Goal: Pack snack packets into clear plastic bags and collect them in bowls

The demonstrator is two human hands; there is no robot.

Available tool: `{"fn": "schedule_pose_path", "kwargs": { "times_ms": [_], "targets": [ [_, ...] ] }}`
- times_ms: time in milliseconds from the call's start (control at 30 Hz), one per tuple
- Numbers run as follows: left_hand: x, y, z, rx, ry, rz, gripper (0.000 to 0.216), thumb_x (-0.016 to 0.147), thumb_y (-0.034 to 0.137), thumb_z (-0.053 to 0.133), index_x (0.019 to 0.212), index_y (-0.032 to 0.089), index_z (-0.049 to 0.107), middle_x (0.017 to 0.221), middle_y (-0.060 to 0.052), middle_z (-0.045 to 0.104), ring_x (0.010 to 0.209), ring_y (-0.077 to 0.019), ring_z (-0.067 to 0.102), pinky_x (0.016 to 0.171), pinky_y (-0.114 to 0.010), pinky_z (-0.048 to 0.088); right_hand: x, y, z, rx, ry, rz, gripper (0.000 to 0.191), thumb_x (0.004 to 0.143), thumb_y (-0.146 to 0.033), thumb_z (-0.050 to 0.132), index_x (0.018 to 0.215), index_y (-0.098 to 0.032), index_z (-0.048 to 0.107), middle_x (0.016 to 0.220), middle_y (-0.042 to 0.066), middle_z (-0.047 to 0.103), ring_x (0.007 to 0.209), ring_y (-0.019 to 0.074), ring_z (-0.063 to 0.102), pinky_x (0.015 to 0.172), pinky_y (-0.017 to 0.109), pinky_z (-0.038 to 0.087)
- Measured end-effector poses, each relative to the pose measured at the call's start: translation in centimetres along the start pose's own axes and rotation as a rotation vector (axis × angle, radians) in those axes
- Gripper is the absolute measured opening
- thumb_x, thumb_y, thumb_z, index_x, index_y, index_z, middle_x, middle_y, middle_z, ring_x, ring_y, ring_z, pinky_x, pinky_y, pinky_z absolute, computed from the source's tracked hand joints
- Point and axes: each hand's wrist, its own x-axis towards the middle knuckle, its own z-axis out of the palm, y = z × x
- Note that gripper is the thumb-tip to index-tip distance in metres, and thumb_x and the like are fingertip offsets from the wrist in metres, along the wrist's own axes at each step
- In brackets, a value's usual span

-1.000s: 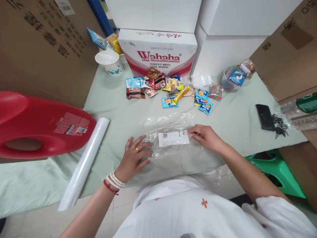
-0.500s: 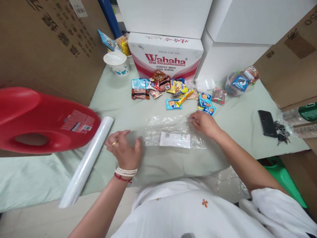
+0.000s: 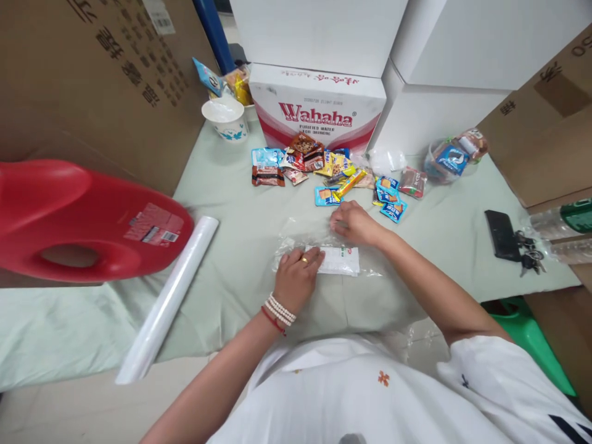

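Though clear of white packet point(image 3: 341, 261) moments ago, now pressing left hand point(image 3: 297, 276), slightly spread, onto one end, apparently steadying it underneath; just beyond that grip, seemingly pinching clear film point(image 3: 301, 235) with right hand point(image 3: 354, 223).

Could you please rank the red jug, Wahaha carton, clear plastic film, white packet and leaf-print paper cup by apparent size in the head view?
1. Red jug, cut off at left
2. Wahaha carton
3. Clear plastic film

The white packet and leaf-print paper cup look close in size; the left hand partly covers the packet.
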Motion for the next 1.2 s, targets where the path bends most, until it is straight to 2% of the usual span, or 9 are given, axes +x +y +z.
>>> {"fn": "schedule_pose_path", "kwargs": {
  "times_ms": [100, 200, 400, 500, 633, 733, 867, 1000, 1200],
  "targets": [
    [-0.3, 0.5, 0.1, 0.024, 0.024, -0.073, 0.041, 0.099, 0.019, 0.046, 0.126, 0.033, 0.074, 0.119, -0.012, 0.073, 0.097, -0.0301, 0.058, 0.082, -0.046, 0.040, -2.6, -1.3, -0.5, -0.075, 0.062, -0.085, 0.025, 0.102, -0.026, 0.048, 0.109, -0.019, 0.071, 0.118, 0.010, 0.064, 0.098, 0.0223, 0.059, 0.079, 0.030, 0.040],
    [-0.2, 0.8, 0.0, 0.022, 0.002, -0.081, 0.036, 0.099, 0.021, 0.047, 0.116, 0.031, 0.077, 0.096, -0.013, 0.071, 0.092, -0.0301, 0.058, 0.079, -0.046, 0.040, -5.5, -3.2, 0.4, -0.177, -0.045, -0.138, 0.032, 0.105, -0.024, 0.041, 0.123, -0.023, 0.067, 0.109, 0.008, 0.065, 0.079, 0.0192, 0.057, 0.063, 0.029, 0.030],
    [-0.8, -1.4, -0.3, -0.265, 0.020, -0.076, 0.023, 0.091, 0.021, 0.054, 0.090, 0.024, 0.077, 0.086, -0.009, 0.072, 0.095, -0.0276, 0.063, 0.086, -0.044, 0.046, -8.5, -4.5, 4.4, -0.157, -0.216, -0.239, 0.049, 0.102, -0.014, 0.044, 0.149, -0.029, 0.052, 0.110, 0.008, 0.064, 0.089, 0.0201, 0.058, 0.065, 0.029, 0.030],
    [-1.6, -3.7, -0.6, -0.553, 0.264, -0.319, 0.022, 0.090, 0.024, 0.049, 0.086, 0.022, 0.070, 0.087, -0.006, 0.071, 0.093, -0.0225, 0.066, 0.088, -0.038, 0.051, -8.6, -4.4, 5.4, -0.119, -0.205, -0.205, 0.051, 0.103, -0.016, 0.044, 0.151, -0.032, 0.051, 0.114, 0.009, 0.063, 0.091, 0.0211, 0.057, 0.071, 0.029, 0.035],
    [-0.6, -5.1, -0.9, -0.574, 0.617, -0.696, 0.036, 0.100, 0.035, 0.035, 0.118, 0.019, 0.062, 0.114, -0.009, 0.069, 0.110, -0.0215, 0.064, 0.097, -0.037, 0.051, -8.5, -4.8, 5.5, -0.077, -0.201, -0.181, 0.052, 0.101, -0.014, 0.045, 0.150, -0.030, 0.054, 0.116, 0.011, 0.062, 0.092, 0.0221, 0.057, 0.075, 0.030, 0.037],
    [0.5, -4.3, -1.3, -0.435, 0.394, -0.588, 0.046, 0.090, 0.049, 0.057, 0.123, 0.018, 0.065, 0.131, -0.015, 0.066, 0.126, -0.0296, 0.057, 0.110, -0.046, 0.044, -8.4, -4.9, 5.1, -0.060, -0.212, -0.169, 0.048, 0.103, -0.017, 0.045, 0.148, -0.031, 0.056, 0.113, 0.010, 0.062, 0.089, 0.0212, 0.056, 0.072, 0.029, 0.036],
    [0.1, -3.2, -3.0, -0.498, 0.085, -0.537, 0.024, 0.080, 0.040, 0.064, 0.090, 0.021, 0.075, 0.088, -0.006, 0.075, 0.087, -0.0246, 0.067, 0.086, -0.039, 0.053, -8.1, -4.2, 5.0, 0.000, -0.208, -0.184, 0.042, 0.107, -0.022, 0.040, 0.141, -0.034, 0.062, 0.108, 0.007, 0.061, 0.086, 0.0191, 0.054, 0.070, 0.027, 0.035],
    [-0.3, -1.4, -3.9, -0.675, 0.150, -0.632, 0.023, 0.083, 0.040, 0.065, 0.090, 0.020, 0.075, 0.077, 0.000, 0.072, 0.069, -0.0167, 0.063, 0.067, -0.028, 0.052, -7.6, -3.6, 5.5, 0.099, -0.162, -0.234, 0.040, 0.108, -0.021, 0.039, 0.133, -0.032, 0.068, 0.104, 0.005, 0.059, 0.084, 0.0179, 0.052, 0.072, 0.028, 0.036],
    [0.0, 4.2, -0.7, -0.419, 0.059, -0.240, 0.040, 0.093, 0.031, 0.051, 0.124, 0.016, 0.072, 0.106, -0.014, 0.071, 0.101, -0.0280, 0.064, 0.091, -0.043, 0.054, -9.6, -3.5, 5.9, 0.219, -0.052, -0.236, 0.033, 0.103, -0.018, 0.042, 0.113, -0.018, 0.074, 0.111, 0.011, 0.062, 0.099, 0.0221, 0.055, 0.090, 0.035, 0.047]
  ]
}}
